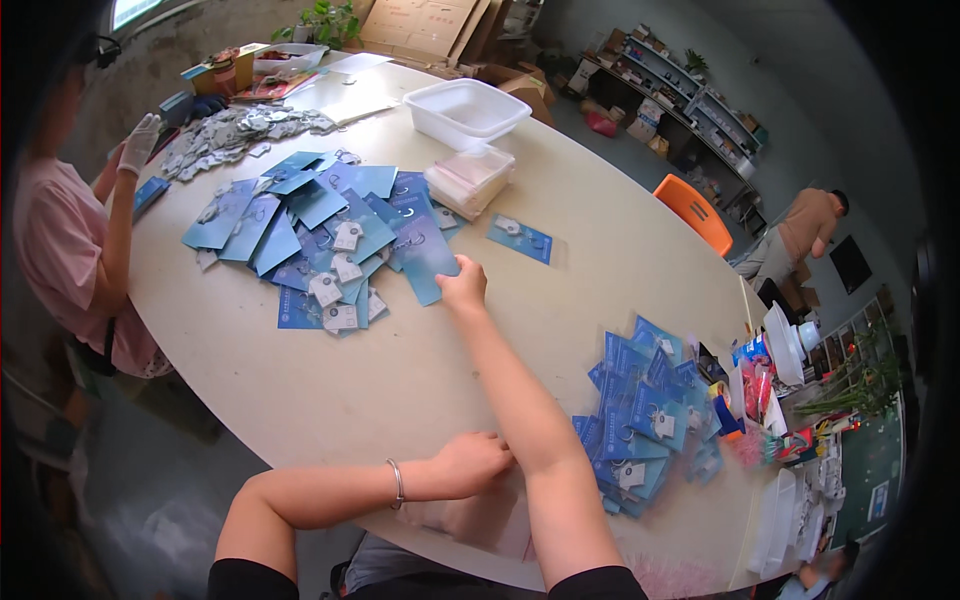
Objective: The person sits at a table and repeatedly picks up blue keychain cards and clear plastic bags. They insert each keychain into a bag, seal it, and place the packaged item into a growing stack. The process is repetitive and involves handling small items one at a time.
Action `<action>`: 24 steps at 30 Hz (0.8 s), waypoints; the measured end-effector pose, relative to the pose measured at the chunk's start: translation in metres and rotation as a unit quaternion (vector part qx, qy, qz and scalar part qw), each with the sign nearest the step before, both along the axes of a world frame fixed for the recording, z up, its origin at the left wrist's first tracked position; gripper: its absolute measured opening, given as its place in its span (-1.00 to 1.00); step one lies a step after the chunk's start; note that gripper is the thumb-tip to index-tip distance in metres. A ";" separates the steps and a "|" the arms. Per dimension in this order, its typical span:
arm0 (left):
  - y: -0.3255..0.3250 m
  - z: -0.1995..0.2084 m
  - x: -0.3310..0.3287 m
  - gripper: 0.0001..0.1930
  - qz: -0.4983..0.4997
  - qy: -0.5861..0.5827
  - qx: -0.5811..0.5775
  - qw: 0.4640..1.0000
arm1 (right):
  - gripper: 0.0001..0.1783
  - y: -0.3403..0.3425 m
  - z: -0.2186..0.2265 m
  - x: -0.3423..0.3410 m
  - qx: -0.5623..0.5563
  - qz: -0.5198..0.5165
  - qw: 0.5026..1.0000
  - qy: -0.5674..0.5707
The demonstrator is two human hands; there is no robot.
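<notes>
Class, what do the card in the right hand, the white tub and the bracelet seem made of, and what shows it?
Card in the right hand: probably smooth coated paperboard, being thin, flat and straight-edged; plastic is possible. White tub: likely moulded plastic, smooth, slightly glossy, with rounded corners. Bracelet: apparently polished, silver-coloured metal, judging by its shine.

- We are in what looks like a small workshop.
- Our worktop (330, 400) carries heaped cards (318, 205) with keyrings (347, 237) and a plastic tub (448, 132).
- Around it we see packed shelves (682, 72), cardboard (420, 25) and other people (805, 225).
</notes>
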State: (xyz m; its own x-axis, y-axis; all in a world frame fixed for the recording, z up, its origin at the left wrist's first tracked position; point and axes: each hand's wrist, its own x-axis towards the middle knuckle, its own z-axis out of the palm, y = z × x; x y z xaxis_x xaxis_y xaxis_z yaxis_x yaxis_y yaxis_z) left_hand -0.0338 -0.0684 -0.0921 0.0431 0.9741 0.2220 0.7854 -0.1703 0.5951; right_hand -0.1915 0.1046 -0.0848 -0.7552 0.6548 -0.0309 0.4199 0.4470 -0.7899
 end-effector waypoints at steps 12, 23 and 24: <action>0.000 0.017 0.000 -0.94 0.032 -0.050 -0.008 0.998 | -0.82 0.053 0.023 0.138 -0.483 -0.029 0.809 0.333; 0.006 0.027 -0.020 -0.81 0.116 -0.353 -0.109 0.922 | -0.48 0.046 0.077 0.273 -0.251 0.055 0.963 0.078; 0.006 0.025 -0.022 -0.81 0.123 -0.358 -0.106 0.919 | -0.42 0.047 0.084 0.293 -0.252 0.055 0.964 0.066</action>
State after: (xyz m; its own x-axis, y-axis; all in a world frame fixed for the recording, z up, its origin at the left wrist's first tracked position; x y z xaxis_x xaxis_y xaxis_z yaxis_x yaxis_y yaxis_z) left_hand -0.0554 -0.0627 -0.0669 -0.2676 0.9594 -0.0890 0.1778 0.1399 0.9741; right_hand 0.1014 0.1511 -0.0008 -0.8387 0.4970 -0.2228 0.2730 0.0296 -0.9615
